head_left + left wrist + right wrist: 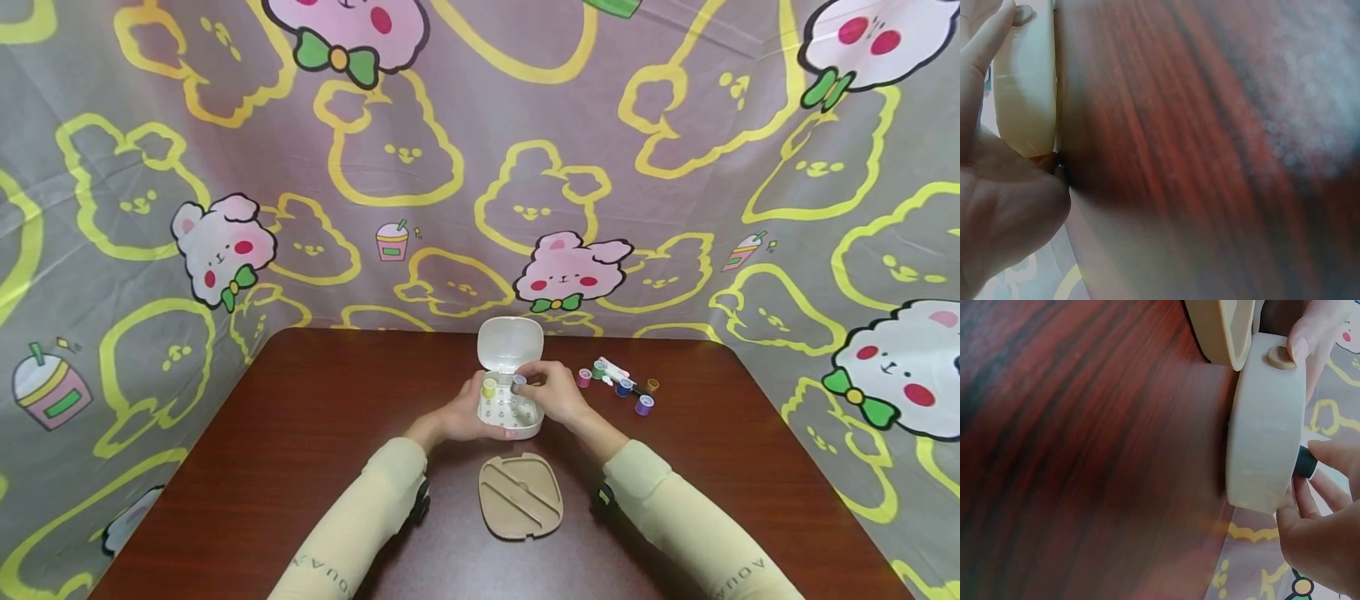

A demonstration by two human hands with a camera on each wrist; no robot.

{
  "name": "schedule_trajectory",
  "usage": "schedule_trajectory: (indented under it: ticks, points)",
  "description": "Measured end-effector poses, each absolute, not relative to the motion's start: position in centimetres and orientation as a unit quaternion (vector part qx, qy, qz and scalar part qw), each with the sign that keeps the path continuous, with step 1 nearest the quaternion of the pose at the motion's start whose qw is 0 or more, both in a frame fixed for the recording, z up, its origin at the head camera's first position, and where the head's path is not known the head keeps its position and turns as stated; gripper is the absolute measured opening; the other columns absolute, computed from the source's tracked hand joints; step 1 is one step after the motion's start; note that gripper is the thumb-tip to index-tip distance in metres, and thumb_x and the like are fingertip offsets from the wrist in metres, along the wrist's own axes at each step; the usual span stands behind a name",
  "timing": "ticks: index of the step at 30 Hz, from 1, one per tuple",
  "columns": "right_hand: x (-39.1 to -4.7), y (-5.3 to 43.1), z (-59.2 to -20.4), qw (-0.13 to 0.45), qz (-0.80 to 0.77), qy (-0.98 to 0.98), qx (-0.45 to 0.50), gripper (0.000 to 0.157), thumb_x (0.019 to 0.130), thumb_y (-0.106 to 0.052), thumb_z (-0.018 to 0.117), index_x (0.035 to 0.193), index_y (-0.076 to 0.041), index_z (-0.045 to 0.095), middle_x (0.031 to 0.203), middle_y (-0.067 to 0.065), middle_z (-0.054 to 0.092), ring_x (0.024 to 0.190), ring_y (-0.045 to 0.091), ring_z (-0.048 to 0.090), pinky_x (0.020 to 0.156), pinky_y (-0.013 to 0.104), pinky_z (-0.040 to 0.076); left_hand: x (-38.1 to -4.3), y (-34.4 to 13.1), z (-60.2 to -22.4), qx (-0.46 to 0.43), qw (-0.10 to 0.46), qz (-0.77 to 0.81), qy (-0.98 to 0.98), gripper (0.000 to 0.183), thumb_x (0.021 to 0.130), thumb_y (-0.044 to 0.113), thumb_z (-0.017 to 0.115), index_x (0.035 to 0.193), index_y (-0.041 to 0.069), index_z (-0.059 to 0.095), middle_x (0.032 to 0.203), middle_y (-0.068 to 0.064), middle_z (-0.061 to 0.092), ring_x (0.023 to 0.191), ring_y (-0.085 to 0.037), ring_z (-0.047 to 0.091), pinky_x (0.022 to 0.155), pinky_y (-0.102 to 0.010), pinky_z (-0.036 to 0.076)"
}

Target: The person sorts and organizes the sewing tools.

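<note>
A white box [528,432] stands on the table with its lid [510,343] raised at the back and rows of small pegs inside. My left hand [463,414] grips the box's left side, its thumb at the front beside a round button [1280,357]. A yellow thread spool [489,388] sits at the box's back left. My right hand [561,395] pinches a dark thread spool [1305,462] over the back part of the box. Whether that spool is seated on a peg, I cannot tell.
A beige ridged tray [520,497] lies in front of the box. To the right are several loose spools, among them a pink spool [584,378], a blue spool [623,388] and a purple spool [644,406], near a white slender item [613,367]. A patterned cloth [450,167] hangs behind.
</note>
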State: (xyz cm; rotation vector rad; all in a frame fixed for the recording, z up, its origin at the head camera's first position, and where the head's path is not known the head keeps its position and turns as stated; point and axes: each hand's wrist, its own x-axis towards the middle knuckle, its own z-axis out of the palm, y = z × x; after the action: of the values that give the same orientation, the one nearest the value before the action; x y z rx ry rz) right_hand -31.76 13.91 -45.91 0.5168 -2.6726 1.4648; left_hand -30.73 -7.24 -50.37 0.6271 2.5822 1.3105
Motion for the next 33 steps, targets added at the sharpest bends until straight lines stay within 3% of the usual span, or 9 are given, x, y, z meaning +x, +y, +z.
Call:
schedule_trajectory:
  ticks: [12,21,33]
  points:
    - [-31.8,13.8,-45.9,0.011,0.469,-0.863,0.185,0.022,0.087,0.000,0.077,0.108,0.002,0.075,0.100,0.013,0.075,0.092,0.024,0.071,0.083,0.039,0.057,-30.7,-7.3,-50.6,0.203,0.098,0.437,0.871,0.114,0.068,0.042,0.093,0.151,0.012,0.021,0.138,-0.013,0.037,0.121,-0.023,0.041,0.105,-0.041,0.036]
    - [-32.2,13.7,-45.9,0.014,0.463,-0.864,0.195,0.020,0.086,0.000,0.077,0.107,0.001,0.076,0.098,0.013,0.076,0.089,0.024,0.071,0.079,0.037,0.057,-29.7,-7.2,-48.7,0.212,0.094,0.443,0.866,0.110,0.071,0.034,0.094,0.149,0.003,0.023,0.138,-0.020,0.038,0.124,-0.030,0.041,0.105,-0.042,0.036]
    - [-32.4,13.5,-45.9,0.010,0.461,-0.865,0.197,0.020,0.086,0.001,0.077,0.106,0.003,0.076,0.098,0.014,0.076,0.090,0.025,0.072,0.081,0.040,0.057,-29.7,-7.2,-48.6,0.211,0.095,0.446,0.865,0.109,0.071,0.032,0.094,0.149,0.002,0.025,0.138,-0.020,0.039,0.125,-0.031,0.041,0.106,-0.043,0.035]
